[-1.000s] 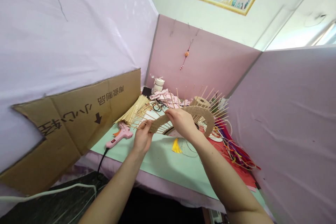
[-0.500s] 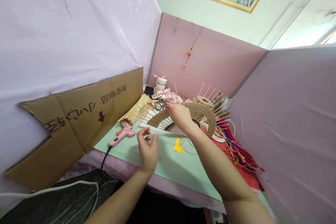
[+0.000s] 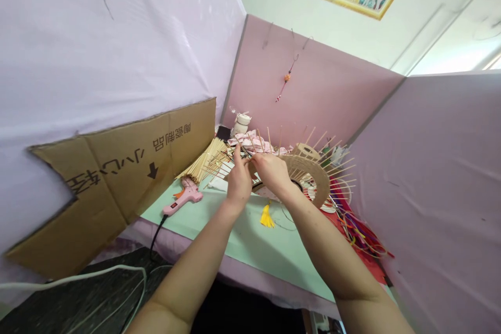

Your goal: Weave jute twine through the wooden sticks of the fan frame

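Observation:
A half-round woven fan [image 3: 321, 180] of thin bamboo sticks with a broad brown woven band stands on the table, its stick ends spreading outward. My right hand [image 3: 271, 173] is closed on the band's upper left edge, fingers bent over it. Right beside it, my left hand [image 3: 240, 181] grips the same edge from the left, its index finger pointing up along a stick. Fingertips of the two hands nearly meet, and they hide that part of the band. In front of the fan lies a yellow tassel [image 3: 266, 217] on the pale green tabletop [image 3: 238, 250].
A pink glue gun [image 3: 183, 198] with a black cord lies left, near a bundle of bamboo sticks [image 3: 205, 159]. Cardboard [image 3: 129, 167] leans along the left side. Behind are a white bottle [image 3: 241, 123] and a tape roll [image 3: 307, 151]. Coloured strips [image 3: 362, 229] lie right.
My left hand has moved up and right from above the tabletop to the fan's edge and closed there. The fan has shifted slightly right; my right hand has stayed on it.

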{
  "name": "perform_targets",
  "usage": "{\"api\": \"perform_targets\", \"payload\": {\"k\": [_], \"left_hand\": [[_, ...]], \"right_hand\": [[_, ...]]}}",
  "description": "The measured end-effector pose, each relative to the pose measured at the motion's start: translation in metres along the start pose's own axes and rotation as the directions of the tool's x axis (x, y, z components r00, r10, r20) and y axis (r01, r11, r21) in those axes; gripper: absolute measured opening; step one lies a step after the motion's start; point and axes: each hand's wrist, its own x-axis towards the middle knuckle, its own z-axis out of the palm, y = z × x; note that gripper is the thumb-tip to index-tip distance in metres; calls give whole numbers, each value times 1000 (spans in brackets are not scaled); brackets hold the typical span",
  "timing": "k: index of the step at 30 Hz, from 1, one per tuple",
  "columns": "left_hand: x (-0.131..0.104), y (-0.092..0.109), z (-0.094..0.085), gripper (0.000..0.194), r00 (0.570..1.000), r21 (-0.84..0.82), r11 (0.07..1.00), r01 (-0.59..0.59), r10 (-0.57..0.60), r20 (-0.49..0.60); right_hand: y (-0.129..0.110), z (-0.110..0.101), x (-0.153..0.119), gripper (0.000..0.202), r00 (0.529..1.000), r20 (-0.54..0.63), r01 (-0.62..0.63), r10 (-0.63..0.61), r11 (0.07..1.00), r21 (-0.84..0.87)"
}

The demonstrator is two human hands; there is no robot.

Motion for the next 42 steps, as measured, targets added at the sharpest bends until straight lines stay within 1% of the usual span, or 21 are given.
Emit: {"api": "perform_targets", "payload": {"k": [3, 6, 9, 11, 13, 16, 19, 23, 26, 29, 32, 34, 36, 38, 39, 41, 42], "left_hand": [[2, -4, -1, 62, 1000, 48, 999, -25, 26, -5], [3, -13, -3, 63, 999, 126, 991, -48, 48, 1], [2, -23, -5, 61, 999, 188, 981, -53, 50, 21], [2, -28, -6, 60, 995, 239, 967, -92, 82, 53], [2, -32, -7, 61, 988, 289, 946, -146, 126, 87], [1, -33, -7, 62, 982, 313, 931, -187, 164, 98], [0, -31, -6, 61, 984, 288, 942, -173, 157, 79], [-1, -27, -6, 57, 993, 290, 950, -115, 111, 30], [-1, -26, -6, 59, 995, 303, 950, -81, 92, -22], [0, -26, -6, 63, 997, 281, 958, -59, 72, -36], [-1, -26, -6, 64, 995, 279, 958, -62, 81, -54], [-2, -26, -5, 64, 993, 290, 954, -80, 102, -60], [-3, -26, -5, 66, 991, 305, 947, -102, 123, -50], [-4, -26, -4, 66, 990, 326, 938, -116, 136, -37], [-4, -26, -4, 66, 990, 337, 935, -115, 134, -34], [-5, -27, -4, 67, 993, 350, 931, -98, 117, -33], [-5, -27, -3, 67, 994, 352, 932, -87, 105, -33]], "right_hand": [[2, 1, -3, 22, 1000, 14, 4, -5, 1000, 25], [7, 2, -10, 19, 999, -31, 21, -17, 993, 112], [14, 3, -17, 23, 997, -73, 6, 9, 980, 197], [19, 3, -21, 22, 996, -92, 4, 16, 977, 212], [22, 3, -23, 18, 993, -122, 31, -5, 976, 213], [24, 2, -23, 17, 987, -155, 64, -29, 972, 226], [23, 1, -23, 16, 987, -160, 65, -26, 968, 242], [21, -4, -24, 14, 990, -139, 55, -16, 958, 281], [23, -16, -28, 14, 997, -82, 10, 13, 962, 272], [29, -39, -35, 11, 998, 19, -67, 65, 991, 115], [32, -66, -43, 17, 992, 86, -92, 95, 995, -38], [27, -81, -44, 18, 996, 62, -58, 60, 998, -34], [17, -88, -39, 17, 1000, 11, -1, 1, 1000, 19], [2, -89, -29, 17, 998, -56, 45, -42, 998, 47], [-6, -88, -22, 19, 995, -89, 56, -53, 998, 32], [-19, -83, -7, 21, 987, -135, 79, -85, 996, -48], [-24, -80, 0, 21, 984, -137, 101, -114, 990, -99]]}}
